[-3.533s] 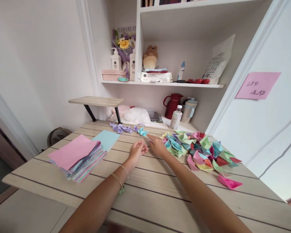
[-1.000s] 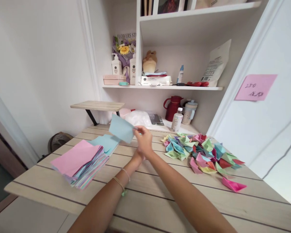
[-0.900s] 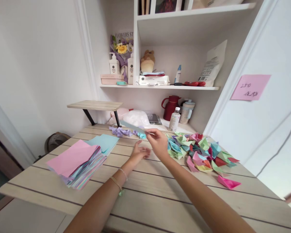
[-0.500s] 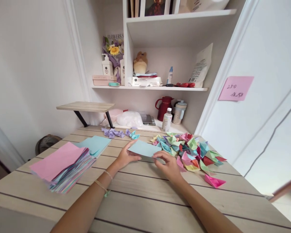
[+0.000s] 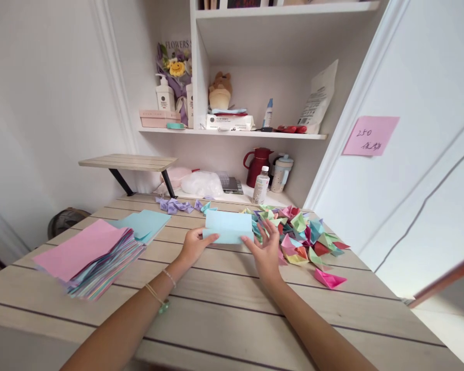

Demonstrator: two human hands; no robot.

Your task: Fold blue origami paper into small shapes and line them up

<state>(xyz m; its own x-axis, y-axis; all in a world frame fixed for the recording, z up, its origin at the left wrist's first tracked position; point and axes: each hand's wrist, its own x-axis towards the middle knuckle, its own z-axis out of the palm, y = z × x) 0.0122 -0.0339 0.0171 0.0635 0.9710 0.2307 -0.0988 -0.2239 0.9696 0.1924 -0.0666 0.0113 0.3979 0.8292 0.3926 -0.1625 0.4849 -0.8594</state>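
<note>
A light blue paper sheet [image 5: 228,226] stands bent upward at the middle of the wooden table [image 5: 232,309], its far half raised. My left hand [image 5: 193,245] pinches its left edge, thumb on top. My right hand [image 5: 265,250] holds its right edge with fingers partly spread. A stack of coloured paper sheets [image 5: 88,252], pink on top, lies to the left. A heap of folded paper boats [image 5: 301,234] in many colours lies just right of my right hand.
A few purple and teal folded pieces [image 5: 180,206] lie at the table's far edge. One pink boat [image 5: 328,279] lies apart at the right. Behind stand a small raised shelf [image 5: 127,162], a red jug [image 5: 257,166], a bottle [image 5: 260,185] and wall shelves.
A second ago my right hand held the blue sheet in the air. Both hands then brought it down onto the table, and now its far half is bent upward.
</note>
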